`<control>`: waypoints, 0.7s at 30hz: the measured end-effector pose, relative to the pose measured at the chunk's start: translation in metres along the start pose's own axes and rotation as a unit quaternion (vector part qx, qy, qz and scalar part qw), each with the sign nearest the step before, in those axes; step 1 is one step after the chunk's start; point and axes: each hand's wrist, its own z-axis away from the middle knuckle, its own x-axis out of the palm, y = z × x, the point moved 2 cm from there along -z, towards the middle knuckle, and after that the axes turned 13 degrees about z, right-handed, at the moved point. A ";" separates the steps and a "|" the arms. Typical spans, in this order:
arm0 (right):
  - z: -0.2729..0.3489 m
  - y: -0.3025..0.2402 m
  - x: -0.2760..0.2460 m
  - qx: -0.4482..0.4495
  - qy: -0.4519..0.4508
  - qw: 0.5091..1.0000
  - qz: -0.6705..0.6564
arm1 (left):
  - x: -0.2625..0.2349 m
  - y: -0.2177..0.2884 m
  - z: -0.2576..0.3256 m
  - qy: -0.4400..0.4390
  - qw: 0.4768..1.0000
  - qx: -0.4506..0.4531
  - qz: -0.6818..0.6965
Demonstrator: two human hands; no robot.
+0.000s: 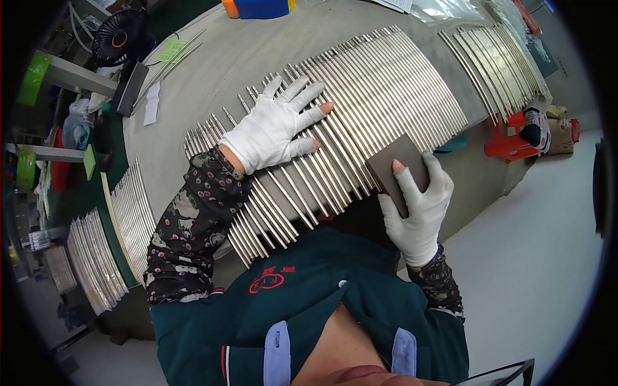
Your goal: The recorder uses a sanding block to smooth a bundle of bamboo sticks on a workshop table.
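Note:
Many thin, shiny metal rods lie side by side across the table, their near ends reaching past its edge toward me. My left hand, in a white glove with some bare fingertips, rests spread and palm down on the rods left of the middle. Gaps show between several rods beneath and beside it. In my right hand, also gloved in white, is a dark grey-brown rectangular block. The fingers grip the block at the rods' near ends, at the right. Whether its underside touches them is hidden.
Another batch of rods lies at the far right, beside a red plastic stool. More rods and a wrapped bundle sit at the left. A black fan stands at the back left, near two loose rods and a paper slip.

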 end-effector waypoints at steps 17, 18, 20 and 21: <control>-0.033 -0.020 0.016 -0.047 -0.049 0.994 0.087 | -0.006 0.009 0.000 0.002 0.999 -0.016 0.028; -0.043 -0.024 0.023 -0.044 -0.040 0.994 0.093 | -0.006 0.006 0.000 0.014 1.000 -0.014 0.023; -0.045 -0.022 0.020 -0.042 -0.020 0.995 0.084 | -0.005 0.004 0.000 0.012 1.000 -0.003 0.021; -0.039 -0.019 0.008 -0.045 -0.062 0.995 0.070 | -0.004 0.005 0.003 0.012 1.000 -0.007 0.020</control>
